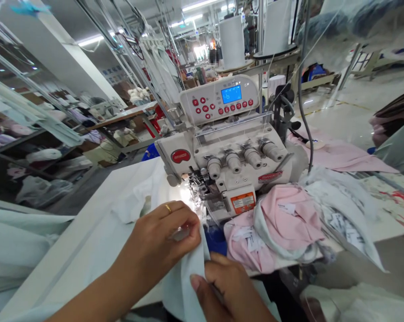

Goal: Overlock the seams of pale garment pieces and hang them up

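Note:
A pale mint-green piece of fabric (188, 277) hangs over the front edge of the sewing table. My left hand (170, 232), with a gold ring, pinches its upper edge between thumb and forefinger. Lower and to the right, my right hand (225, 286) grips the same edge, its thumb lying on the cloth. Both hands are just in front of an overlock sewing machine (237, 165), whose lit needle area (193, 192) is beyond my left fingertips. More pale fabric (131, 205) lies on the table left of the needle.
Pink fabric pieces with white labels (289, 217) are heaped right of the machine, beside white cloth (342, 210). A control panel (220, 100) tops the machine, with thread cones (232, 42) behind. Pale cloth (14, 250) hangs at the left. A grey cable (304, 98) runs down on the right.

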Demonstrator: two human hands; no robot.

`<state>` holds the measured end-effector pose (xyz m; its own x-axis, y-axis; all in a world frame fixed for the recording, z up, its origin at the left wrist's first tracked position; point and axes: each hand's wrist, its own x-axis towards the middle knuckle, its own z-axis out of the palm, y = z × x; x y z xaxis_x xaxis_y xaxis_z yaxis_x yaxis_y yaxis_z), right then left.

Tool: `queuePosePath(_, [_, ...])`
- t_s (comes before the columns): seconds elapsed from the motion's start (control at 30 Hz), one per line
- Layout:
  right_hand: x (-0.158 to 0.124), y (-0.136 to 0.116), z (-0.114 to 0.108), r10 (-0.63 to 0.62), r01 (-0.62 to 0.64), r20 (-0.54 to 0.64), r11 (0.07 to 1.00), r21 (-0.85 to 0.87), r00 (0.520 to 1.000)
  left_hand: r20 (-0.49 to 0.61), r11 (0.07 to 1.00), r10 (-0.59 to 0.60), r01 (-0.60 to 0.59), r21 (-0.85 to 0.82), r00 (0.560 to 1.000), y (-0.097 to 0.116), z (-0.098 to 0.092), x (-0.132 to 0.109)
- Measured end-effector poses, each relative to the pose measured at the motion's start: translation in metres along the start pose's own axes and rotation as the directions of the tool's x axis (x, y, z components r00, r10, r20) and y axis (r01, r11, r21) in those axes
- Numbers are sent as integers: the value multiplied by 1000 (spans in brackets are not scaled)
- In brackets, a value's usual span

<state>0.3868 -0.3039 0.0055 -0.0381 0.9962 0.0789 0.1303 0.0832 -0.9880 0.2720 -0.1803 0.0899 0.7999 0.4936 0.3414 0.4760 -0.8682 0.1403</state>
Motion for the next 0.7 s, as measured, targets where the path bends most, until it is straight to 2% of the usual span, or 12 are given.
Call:
queuePosePath(0.23, [3,0,1,-42,42,-26,999,17,999,8,998,-16,15,62,1000,-4,-3,-7])
queuePosePath(0.4, [0,3,2,-76,76,-24,997,14,997,14,974,117,-118,192,993,-6,-2,-2])
queuePosePath(0.57, [1,5,2,-83,83,-30,997,-9,996,-23,968,214,-209,142,976,-10,-1,3])
queuePosePath(0.7, [0,6,3,-82,82,-31,997,8,996,15,928,288,-283,245,958,-5,-4,0])
